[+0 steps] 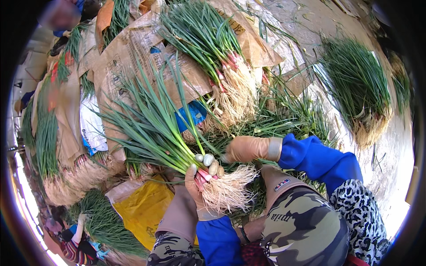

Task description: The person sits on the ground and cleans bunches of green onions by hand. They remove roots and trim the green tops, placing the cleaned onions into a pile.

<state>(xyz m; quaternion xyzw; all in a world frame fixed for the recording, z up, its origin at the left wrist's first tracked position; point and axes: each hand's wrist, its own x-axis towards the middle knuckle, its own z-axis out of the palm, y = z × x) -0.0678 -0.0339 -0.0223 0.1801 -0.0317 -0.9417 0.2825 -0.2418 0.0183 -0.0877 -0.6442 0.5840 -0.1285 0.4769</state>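
Note:
My left hand, in a tan glove with a blue sleeve, grips a bunch of green-leaved allium plants near their pink bulbs. The long leaves fan out to the upper left, and the pale roots hang to the right of the hand. Several greyish and tan oval tips, apparently gloved fingertips, show around the stems. My right hand, also gloved and slightly blurred, is just above and right of the bunch, its fingers curled. Whether it pinches a leaf cannot be made out.
Loose green leaves lie beyond my knees. A large plant bundle rests on brown woven sacks; another bundle is at right. More bundles line the left. A yellow sack lies beside my leg. Another person is at lower left.

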